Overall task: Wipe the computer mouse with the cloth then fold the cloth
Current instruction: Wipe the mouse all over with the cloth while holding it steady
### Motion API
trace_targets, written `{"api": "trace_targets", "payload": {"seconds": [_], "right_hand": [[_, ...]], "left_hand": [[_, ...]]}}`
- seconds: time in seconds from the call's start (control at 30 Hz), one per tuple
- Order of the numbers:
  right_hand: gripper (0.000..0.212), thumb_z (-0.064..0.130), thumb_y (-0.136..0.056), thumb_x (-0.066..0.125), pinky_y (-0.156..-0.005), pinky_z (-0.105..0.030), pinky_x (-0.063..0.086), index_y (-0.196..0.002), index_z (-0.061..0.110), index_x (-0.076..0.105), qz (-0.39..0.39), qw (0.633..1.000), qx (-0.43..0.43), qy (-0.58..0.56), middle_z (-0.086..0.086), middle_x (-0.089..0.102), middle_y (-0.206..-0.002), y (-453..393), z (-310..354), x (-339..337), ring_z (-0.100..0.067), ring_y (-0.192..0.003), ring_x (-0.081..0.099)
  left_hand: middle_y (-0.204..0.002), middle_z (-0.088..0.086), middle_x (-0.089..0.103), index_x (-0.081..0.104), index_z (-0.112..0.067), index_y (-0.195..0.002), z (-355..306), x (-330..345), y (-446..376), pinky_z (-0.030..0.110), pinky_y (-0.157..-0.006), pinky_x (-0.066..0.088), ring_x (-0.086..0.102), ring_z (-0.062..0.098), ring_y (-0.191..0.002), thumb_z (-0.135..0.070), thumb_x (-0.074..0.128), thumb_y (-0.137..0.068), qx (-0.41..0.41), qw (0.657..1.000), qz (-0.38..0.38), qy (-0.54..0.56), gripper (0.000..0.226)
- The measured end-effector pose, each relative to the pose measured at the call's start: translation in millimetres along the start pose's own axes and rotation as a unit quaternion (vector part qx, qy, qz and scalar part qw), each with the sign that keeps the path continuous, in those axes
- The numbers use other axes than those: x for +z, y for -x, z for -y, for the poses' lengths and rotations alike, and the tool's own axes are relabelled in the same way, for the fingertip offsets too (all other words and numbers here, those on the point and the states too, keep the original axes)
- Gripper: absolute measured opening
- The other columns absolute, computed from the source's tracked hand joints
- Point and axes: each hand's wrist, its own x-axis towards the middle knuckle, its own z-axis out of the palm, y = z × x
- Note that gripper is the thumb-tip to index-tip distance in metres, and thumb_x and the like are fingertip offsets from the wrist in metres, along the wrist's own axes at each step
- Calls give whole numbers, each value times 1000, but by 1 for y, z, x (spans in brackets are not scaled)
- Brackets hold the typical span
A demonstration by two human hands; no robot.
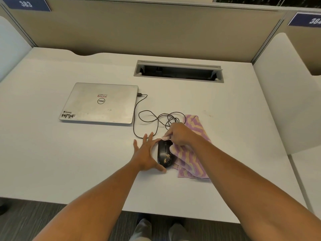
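White desk (69, 162) inside beige cubicle panels (156, 28) carries a black mouse (164, 153) near its front, braced by the splayed left hand (145, 153) while the right hand (180, 134) pinches the striped cloth (192, 164) against it.

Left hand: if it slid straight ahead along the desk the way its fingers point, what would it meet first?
Probably the mouse cable, looped just beyond the left hand fingertips; farther along lies the laptop. Depth is hard to judge.
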Motion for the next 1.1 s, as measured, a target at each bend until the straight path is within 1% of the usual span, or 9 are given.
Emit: {"api": "trace_targets", "payload": {"seconds": [0.13, 0.3, 0.43, 0.57, 0.63, 0.73, 0.83, 0.93, 1.1], "right_hand": [[27, -10, -80, 56, -72, -38, 55, -66, 9, 69, 12, 1000, -15, 17, -1, 64, -72, 1, 10, 17, -21, -74, 62], [23, 0, -80, 68, -74, -36, 54, -102, 5, 66, 60, 995, -54, 51, -2, 65, -97, -1, 24, 28, -19, -87, 63], [11, 2, -84, 64, -74, -34, 51, -94, 6, 65, -12, 1000, 11, 25, -5, 71, -97, -4, 8, 23, -23, -92, 65], [29, 0, -88, 59, -87, -36, 52, -110, 12, 74, -31, 999, 16, 34, -6, 70, -107, 4, -10, 18, -24, -101, 62], [22, -4, -86, 62, -82, -34, 51, -101, 5, 76, -32, 999, 8, -40, -4, 69, -92, 10, -15, 17, -19, -92, 61], [12, -4, -81, 70, -70, -28, 46, -92, -6, 74, 54, 994, 22, -92, -2, 59, -78, 18, -17, 6, -15, -79, 53], [22, 3, -79, 74, -79, -27, 52, -100, 10, 77, 150, 988, 22, 3, 5, 67, -89, 19, -18, -10, -10, -86, 58], [20, 19, -83, 75, -70, -13, 48, -102, 14, 77, 69, 994, 5, -86, 13, 67, -85, 20, -21, -15, -2, -81, 59], [22, 18, -92, 63, -87, -30, 51, -110, 12, 74, 10, 999, -29, -45, -2, 68, -100, 16, -9, 3, -18, -99, 61]], "left_hand": [[-165, -11, -7, 16, -46, -151, -1, 0, -1, 46, -110, -29, -27, 0, -141, -68, 87, -32, 1, 1000, 1, 10, 141], [-165, -11, -7, 17, -47, -150, 0, 1, -1, 45, -109, -30, -29, -1, -139, -67, 89, -33, 4, 1000, -1, 16, 139], [-165, -12, -6, 15, -51, -149, 0, 1, 0, 45, -110, -29, -26, 0, -142, -67, 88, -32, 5, 1000, -5, 21, 139], [-165, -12, -7, 20, -42, -152, 0, 0, -1, 46, -112, -28, -23, 6, -147, -68, 87, -34, 2, 1000, -5, -1, 138], [-165, -11, -6, 22, -42, -151, 0, 0, 0, 46, -112, -28, -22, 7, -147, -67, 88, -34, 3, 1000, -7, 4, 136], [-165, -10, -5, 24, -42, -150, 0, 0, 0, 47, -112, -27, -22, 6, -147, -66, 89, -34, 2, 1000, -8, 9, 136], [-165, -10, -5, 24, -41, -151, 0, 0, 0, 46, -111, -28, -22, 6, -147, -67, 88, -33, 1, 1000, -11, 7, 137], [-165, -10, -5, 22, -42, -151, 0, 0, 0, 46, -111, -28, -23, 6, -147, -68, 87, -32, 2, 1000, -6, 8, 138], [-165, -11, -6, 22, -42, -151, 0, 0, -1, 46, -111, -28, -23, 6, -147, -69, 86, -31, 2, 1000, -5, 7, 139]]}}
